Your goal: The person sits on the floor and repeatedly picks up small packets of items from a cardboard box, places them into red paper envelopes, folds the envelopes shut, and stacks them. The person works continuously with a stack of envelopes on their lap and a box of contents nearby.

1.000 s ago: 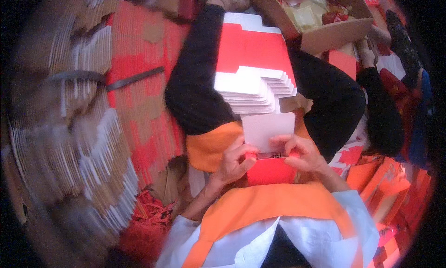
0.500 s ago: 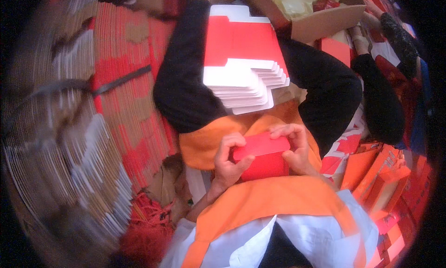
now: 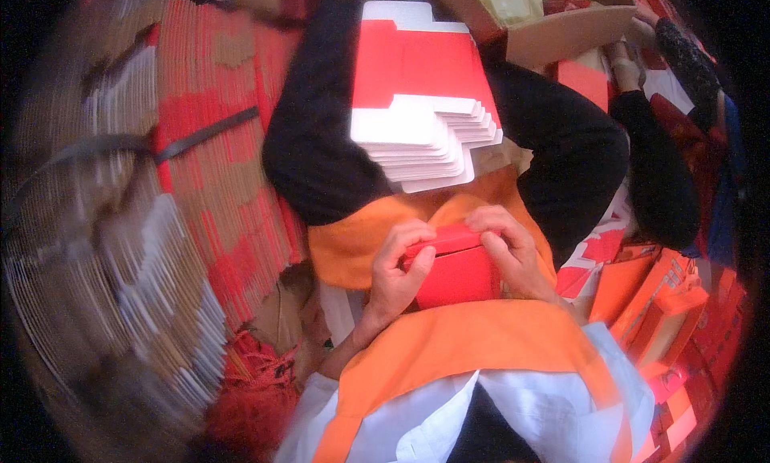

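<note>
Close to my body, over the orange apron (image 3: 473, 339), I hold a small red cardboard box (image 3: 455, 280) between both hands. My left hand (image 3: 398, 266) grips its left side, thumb at the top edge. The right hand (image 3: 512, 250) holds the opposite side, its thumb pressing near the flap. A dark gap shows between the box's top flap and its front wall. Ahead, between my black-clad legs, lies a stack of flat unfolded cartons (image 3: 421, 66), red on top with white tabs fanned toward me.
At left stand tall bundles of flat red and brown cardboard (image 3: 212, 142) with a dark strap (image 3: 210, 134). Red string (image 3: 261, 367) lies near my left elbow. An open carton (image 3: 569, 34) is at the far right, beside another person's hand (image 3: 626, 66). Orange boxes (image 3: 654, 302) sit right.
The box's top flap has tilted, and a dark gap now shows beneath it. My thumbs have shifted toward the flap's edge, and both hands stay on the box.
</note>
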